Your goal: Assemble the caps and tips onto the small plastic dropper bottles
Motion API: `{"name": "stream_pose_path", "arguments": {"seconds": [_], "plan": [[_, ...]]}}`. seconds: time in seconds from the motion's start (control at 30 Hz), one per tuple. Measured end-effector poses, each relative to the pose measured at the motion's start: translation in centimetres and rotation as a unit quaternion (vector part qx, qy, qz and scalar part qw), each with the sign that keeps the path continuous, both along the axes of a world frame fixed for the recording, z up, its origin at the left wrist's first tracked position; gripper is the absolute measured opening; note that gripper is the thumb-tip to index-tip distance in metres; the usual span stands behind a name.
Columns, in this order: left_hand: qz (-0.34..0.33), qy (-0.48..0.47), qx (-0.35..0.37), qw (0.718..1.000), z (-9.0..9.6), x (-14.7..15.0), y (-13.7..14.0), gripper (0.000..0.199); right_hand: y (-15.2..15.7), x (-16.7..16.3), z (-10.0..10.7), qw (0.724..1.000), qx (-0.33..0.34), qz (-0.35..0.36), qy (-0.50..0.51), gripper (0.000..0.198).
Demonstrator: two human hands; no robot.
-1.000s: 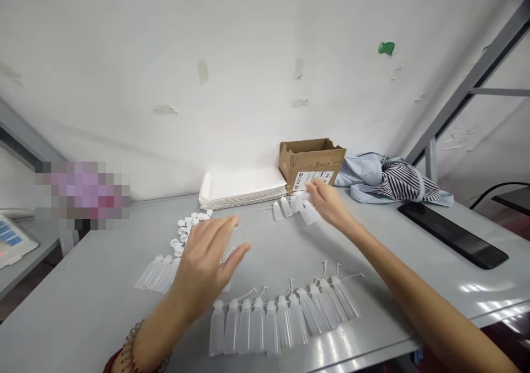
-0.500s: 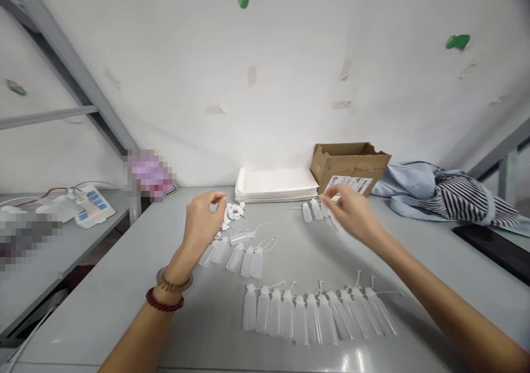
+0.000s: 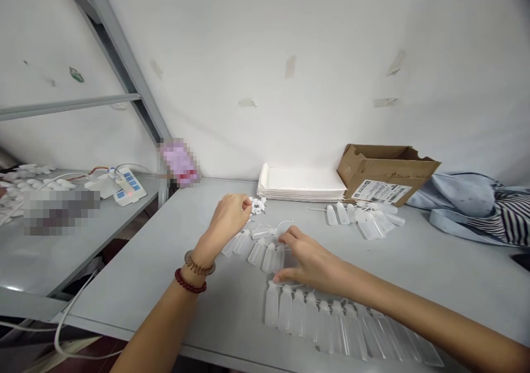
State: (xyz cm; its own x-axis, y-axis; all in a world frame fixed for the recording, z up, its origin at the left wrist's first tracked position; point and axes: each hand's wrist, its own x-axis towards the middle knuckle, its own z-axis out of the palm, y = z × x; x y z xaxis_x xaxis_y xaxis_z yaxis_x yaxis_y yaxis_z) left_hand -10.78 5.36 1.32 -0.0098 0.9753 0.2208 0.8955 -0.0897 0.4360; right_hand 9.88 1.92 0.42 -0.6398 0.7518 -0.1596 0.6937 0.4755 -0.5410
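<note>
The left hand (image 3: 229, 214) curls beside white caps (image 3: 258, 206) on the grey bench (image 3: 141, 268); the right hand (image 3: 285, 258), spread, hovers by translucent squeeze bottles (image 3: 298, 312); white envelopes (image 3: 302, 181) lie stacked beside a cardboard box (image 3: 387, 171)

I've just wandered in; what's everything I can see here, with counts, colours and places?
front bottles: about a dozen, translucent, near table edge
middle bottles: several, translucent, between the hands
back bottles: several, translucent, before the box
small parts: several, white, by left hand
envelope-like stack: one, white, against wall
box: one, brown, right of stack
cloth bundle: one, pale blue and striped, far right
table: one, grey, under these
wall: one, white, behind; green and tape scraps on it
blurred item: one, purple, table's back-left corner
device: one, white and blue, left bench
bracelets: two, brown and dark red, left wrist
left hand: one, bare, fingers curled
right hand: one, bare, by middle bottles
</note>
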Motion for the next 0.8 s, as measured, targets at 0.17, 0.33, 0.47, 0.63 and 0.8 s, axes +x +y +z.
{"name": "stream_pose_path", "arguments": {"seconds": [0.17, 0.33, 0.47, 0.63, 0.8], "plan": [[0.013, 0.005, -0.013, 1.000, -0.2, -0.1, 0.1, 0.023, -0.3, -0.4, -0.7, 1.000, 0.005, 0.006, 0.019, 0.043], [0.031, 0.011, -0.019, 0.999, -0.1, -0.6, 0.4, 0.025, 0.2, -0.3, -1.3, 0.999, 0.025, 0.016, 0.038, 0.043], [0.008, 0.026, -0.053, 0.998, -0.4, -1.0, 0.5, 0.021, 0.4, 0.0, -1.4, 0.999, 0.021, 0.020, 0.037, 0.046], [-0.039, 0.051, -0.102, 0.993, -1.1, -0.9, 0.3, 0.017, 0.6, 0.6, -1.5, 0.998, 0.027, 0.027, 0.059, 0.045], [-0.047, 0.080, -0.101, 0.990, -1.5, -0.5, 0.4, 0.019, 0.6, 2.7, -0.8, 0.989, 0.080, 0.017, 0.127, 0.047]]}}
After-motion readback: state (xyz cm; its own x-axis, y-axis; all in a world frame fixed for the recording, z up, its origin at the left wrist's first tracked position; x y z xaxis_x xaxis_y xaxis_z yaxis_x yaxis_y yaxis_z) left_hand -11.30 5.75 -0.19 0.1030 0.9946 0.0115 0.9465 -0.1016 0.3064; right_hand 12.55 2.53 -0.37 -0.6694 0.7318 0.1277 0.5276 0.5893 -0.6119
